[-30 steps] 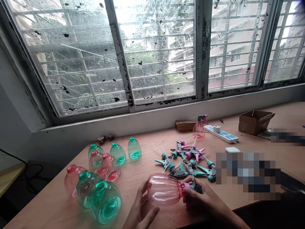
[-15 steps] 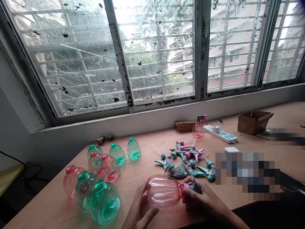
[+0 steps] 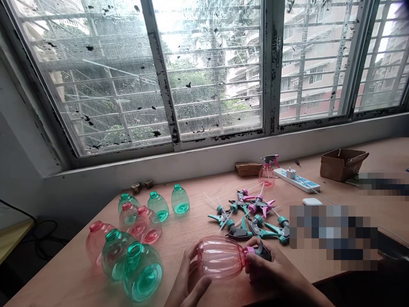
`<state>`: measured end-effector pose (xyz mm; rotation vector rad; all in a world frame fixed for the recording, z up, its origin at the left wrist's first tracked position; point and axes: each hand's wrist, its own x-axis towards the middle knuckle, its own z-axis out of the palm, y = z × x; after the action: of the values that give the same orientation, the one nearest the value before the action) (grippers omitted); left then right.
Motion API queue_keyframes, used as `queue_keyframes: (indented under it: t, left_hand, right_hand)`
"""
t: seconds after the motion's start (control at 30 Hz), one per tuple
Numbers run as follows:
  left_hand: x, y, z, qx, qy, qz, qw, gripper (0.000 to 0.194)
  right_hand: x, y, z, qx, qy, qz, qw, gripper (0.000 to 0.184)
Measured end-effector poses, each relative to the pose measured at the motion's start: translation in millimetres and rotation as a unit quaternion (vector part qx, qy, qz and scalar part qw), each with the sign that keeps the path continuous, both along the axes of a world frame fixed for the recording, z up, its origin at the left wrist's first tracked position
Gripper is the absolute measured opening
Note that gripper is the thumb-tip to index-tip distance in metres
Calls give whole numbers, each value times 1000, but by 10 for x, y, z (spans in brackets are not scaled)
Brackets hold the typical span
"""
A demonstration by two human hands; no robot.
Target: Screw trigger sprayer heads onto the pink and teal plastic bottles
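Observation:
A clear pink spray bottle (image 3: 220, 258) lies on its side in the air over the table's front edge, its base to the left. My left hand (image 3: 191, 277) is curled around the base end, thumb below and fingers behind. At the neck, my right hand (image 3: 265, 266) grips the pink collar and the dark grey spray head (image 3: 264, 251); part of the head is hidden by the fingers. Just beyond the hands lies a pile of loose spray heads (image 3: 238, 230), some teal and some pink, with thin tubes. To the left stand several open green bottles (image 3: 143, 273) and pink bottles (image 3: 99, 243).
At the back stands an assembled pink spray bottle (image 3: 267, 174) beside a flattened brown carton piece (image 3: 247, 169). A white power strip (image 3: 297, 180) with a plugged-in charger, a white case (image 3: 312, 202) and an open cardboard box (image 3: 343, 165) are to the right. Windows rise behind the table.
Hardly anything differs. The view has shifted very slightly, while both hands keep the same hold on the pink spray bottle.

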<state>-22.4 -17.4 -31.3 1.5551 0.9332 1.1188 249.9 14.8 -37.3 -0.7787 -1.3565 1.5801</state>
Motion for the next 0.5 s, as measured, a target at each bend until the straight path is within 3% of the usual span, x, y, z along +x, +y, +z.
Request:
queue_keyframes:
  t: [0.5]
  left_hand:
    - [12,-13,-2,-6,-15,0,1000,67]
  right_hand:
    - [-4,10,-24,0,4,-1,1000,40]
